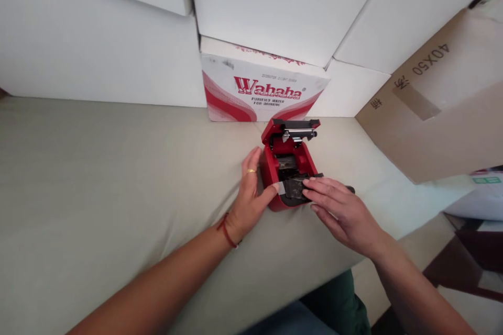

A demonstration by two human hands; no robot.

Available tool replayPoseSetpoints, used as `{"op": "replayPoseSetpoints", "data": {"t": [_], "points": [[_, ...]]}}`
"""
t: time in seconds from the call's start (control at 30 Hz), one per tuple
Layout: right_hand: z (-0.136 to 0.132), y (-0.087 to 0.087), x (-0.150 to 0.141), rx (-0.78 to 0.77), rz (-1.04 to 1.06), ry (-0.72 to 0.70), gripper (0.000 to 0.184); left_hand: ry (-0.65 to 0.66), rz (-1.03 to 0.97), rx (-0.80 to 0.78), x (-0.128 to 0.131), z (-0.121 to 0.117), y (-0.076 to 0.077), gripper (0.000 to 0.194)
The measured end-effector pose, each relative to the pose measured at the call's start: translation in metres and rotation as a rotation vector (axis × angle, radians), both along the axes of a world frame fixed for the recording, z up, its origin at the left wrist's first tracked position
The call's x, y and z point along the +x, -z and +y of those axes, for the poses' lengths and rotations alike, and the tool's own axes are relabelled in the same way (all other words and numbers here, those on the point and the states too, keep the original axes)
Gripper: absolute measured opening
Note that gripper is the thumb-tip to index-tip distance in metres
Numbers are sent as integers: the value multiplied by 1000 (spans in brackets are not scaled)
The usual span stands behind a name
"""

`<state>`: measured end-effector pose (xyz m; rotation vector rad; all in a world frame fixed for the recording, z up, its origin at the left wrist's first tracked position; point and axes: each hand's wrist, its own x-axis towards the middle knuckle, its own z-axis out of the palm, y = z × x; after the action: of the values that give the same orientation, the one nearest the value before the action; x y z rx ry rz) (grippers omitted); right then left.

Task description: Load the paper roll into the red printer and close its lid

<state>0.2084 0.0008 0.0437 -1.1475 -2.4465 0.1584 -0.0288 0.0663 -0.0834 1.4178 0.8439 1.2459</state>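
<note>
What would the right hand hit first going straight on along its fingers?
The black piece at the near end of the red box; the right hand seems to have fingertips on it. Beyond, probably the left hand at its thumb, though depth is unclear.

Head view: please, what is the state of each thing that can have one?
Red case: open, lid raised.
Black piece: across the case's front.
Left hand: touching the case.
Right hand: touching the black piece.
Wahaha carton: standing behind the case.
Brown cardboard: standing, tape on it.
</note>
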Motion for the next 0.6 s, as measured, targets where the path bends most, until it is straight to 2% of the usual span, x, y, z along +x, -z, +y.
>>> {"op": "replayPoseSetpoints", "data": {"t": [0.13, 0.23, 0.3, 0.43, 0.6], "points": [[-18, 24, 12, 118, -37, 31, 40, -284, 246, 387, -3, -18, -14, 68], [-15, 31, 21, 161, -24, 26, 36, -285, 391, 708, 1, -29, -24, 53], [-10, 32, 27, 188, 4, 12, 33, -286, 500, 847, 5, -35, -28, 45], [-2, 31, 31, 158, 83, -15, 27, -348, 629, 949, 10, -41, -33, 36], [5, 27, 30, 89, 230, -42, 15, -265, 635, 1024, 8, -39, -36, 34]]}}
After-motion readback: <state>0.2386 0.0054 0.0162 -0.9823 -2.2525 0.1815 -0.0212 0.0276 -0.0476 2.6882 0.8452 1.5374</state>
